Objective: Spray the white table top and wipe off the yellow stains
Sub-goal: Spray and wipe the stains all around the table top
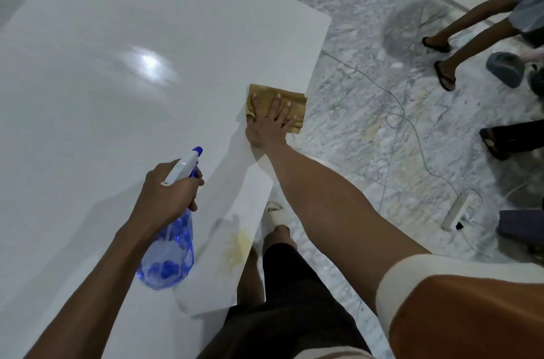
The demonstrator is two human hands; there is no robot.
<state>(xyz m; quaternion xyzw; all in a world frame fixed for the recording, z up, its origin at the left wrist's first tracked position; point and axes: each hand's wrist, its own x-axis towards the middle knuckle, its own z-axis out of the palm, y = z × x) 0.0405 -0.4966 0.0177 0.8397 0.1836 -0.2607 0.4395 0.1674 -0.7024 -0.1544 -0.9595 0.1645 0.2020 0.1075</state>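
The white table top (117, 70) fills the left of the view. A yellow stain (238, 249) lies near its right edge, close to me. My left hand (169, 191) grips the neck of a blue spray bottle (169, 252), white nozzle pointing up and away over the table. My right hand (272, 120) presses flat, fingers spread, on a folded tan cloth (294, 101) at the table's right edge, well beyond the stain.
Marble floor (368, 79) lies to the right with thin cables and a white power strip (456, 211). A person's legs in sandals (444, 73) stand at far right beside a grey dustpan (504, 69). Another foot (494, 142) is below.
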